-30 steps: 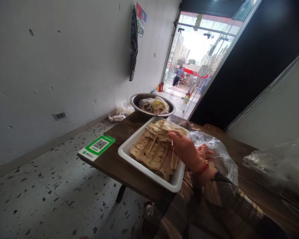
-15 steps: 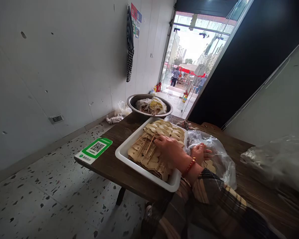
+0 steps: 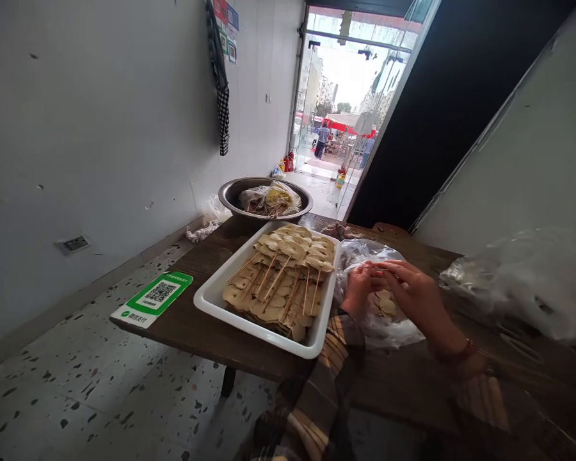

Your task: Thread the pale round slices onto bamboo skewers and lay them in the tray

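Note:
My left hand [image 3: 358, 289] is over the right side of the tray's neighbour, a clear plastic bag [image 3: 398, 333], with its fingers drawn together; what they pinch, if anything, is hidden. My right hand [image 3: 415, 294], a red bracelet at its wrist, reaches in from the right with fingers stretched out, tips meeting those of the left. Pale, thin round slices [image 3: 384, 303] show inside the bag below the hands. To the left, a white tray [image 3: 264, 334] holds layered skewers of similar slices [image 3: 288, 246], their wooden sticks lying across the pile.
Behind the tray stands a metal basin [image 3: 225, 200] with bagged skewers. A green QR-code card [image 3: 156, 298] lies at the left corner of the dark wooden table [image 3: 211, 339]. Crumpled clear plastic [image 3: 532, 288] is on the right. A glass doorway opens ahead.
My right hand has left the skewers in the tray and moved right, over the bag, uncrossing my arms. My left hand's spread fingers have come together. The view has shifted right.

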Motion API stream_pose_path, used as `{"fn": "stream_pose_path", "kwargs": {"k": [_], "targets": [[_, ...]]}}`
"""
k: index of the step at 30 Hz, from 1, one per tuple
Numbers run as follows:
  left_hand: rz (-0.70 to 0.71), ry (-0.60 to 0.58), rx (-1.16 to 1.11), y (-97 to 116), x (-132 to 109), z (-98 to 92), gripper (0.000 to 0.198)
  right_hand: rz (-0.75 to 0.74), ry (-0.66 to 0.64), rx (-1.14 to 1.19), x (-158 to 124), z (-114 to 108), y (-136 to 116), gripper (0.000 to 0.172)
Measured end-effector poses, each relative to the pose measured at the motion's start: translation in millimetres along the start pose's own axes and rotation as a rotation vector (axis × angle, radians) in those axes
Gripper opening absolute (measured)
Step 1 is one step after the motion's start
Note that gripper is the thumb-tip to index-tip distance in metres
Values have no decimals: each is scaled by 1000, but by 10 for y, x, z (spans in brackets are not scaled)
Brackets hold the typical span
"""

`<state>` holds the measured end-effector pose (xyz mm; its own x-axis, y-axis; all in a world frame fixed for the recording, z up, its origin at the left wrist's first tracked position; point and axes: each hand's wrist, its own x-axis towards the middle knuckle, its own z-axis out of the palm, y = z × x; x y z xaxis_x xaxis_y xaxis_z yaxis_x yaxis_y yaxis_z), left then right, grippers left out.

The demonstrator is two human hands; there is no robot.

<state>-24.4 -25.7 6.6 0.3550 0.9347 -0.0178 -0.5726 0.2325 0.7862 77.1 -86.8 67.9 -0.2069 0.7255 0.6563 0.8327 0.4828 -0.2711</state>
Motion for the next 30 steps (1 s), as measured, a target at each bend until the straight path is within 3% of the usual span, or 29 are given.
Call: {"fn": "stream_pose_path", "kwargs": {"k": [4,10,14,18,23,30], "targets": [[20,59,-48,-84,64,41,31,156,97,-52,-324,-314,490,27],[42,68,18,35,132,41,31,298,87,-126,-860,-694,1050,30],[41,98,47,85,160,62,29,408,30,-208,-1197,-957,1384,31],[65,120,87,120,175,79,27,468,-152,-201,-1512,-1143,1603,27],[58,112,130,140,174,84,30,387,-283,-112,-1771,-1120,1665,25],[45,115,135,154,170,84,30,360,-146,-116,-1763,-851,1702,21]]}}
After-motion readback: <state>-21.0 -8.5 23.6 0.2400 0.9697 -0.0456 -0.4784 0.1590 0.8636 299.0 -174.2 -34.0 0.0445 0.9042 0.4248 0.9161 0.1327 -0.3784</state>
